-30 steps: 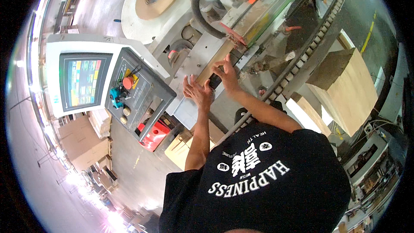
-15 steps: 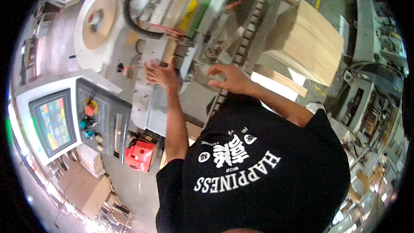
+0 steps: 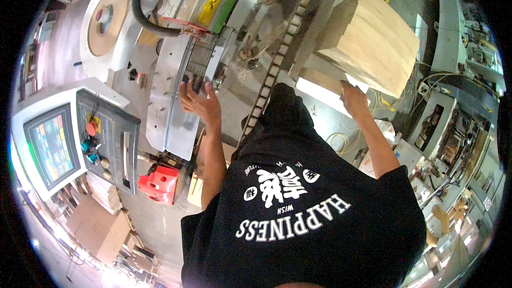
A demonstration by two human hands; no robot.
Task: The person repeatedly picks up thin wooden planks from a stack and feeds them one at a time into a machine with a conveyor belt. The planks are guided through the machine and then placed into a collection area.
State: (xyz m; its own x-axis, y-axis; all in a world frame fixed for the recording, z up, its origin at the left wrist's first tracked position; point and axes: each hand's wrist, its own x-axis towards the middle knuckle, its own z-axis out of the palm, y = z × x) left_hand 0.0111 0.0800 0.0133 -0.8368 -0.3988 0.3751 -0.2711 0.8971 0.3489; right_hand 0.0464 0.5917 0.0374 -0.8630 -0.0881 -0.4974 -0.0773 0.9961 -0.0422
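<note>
My left hand (image 3: 201,102) is held with its fingers apart over the metal feed table (image 3: 178,133) of an edge banding machine. Nothing shows in it. Just past its fingertips lies a grey slotted guide (image 3: 198,61) in the machine. Out to the right, my right hand (image 3: 353,100) has its fingers closed at the near end of a narrow wooden board (image 3: 322,79). That board lies on a white-faced piece (image 3: 320,96), beside a large stack of pale wood panels (image 3: 373,37). Part of the right hand's grip is hidden behind its back.
A chain conveyor (image 3: 274,66) runs along the machine between my hands. On the left stand a control panel with a screen (image 3: 52,146), a red-knobbed switch box (image 3: 109,138) and a round tape reel (image 3: 108,21). A red machine part (image 3: 160,185) sits low beside my left arm. Hoses (image 3: 338,141) lie on the floor.
My right hand has moved right, from open above the conveyor to the narrow board's end. My left hand stays open near the feed table. A brown strip beyond it no longer shows.
</note>
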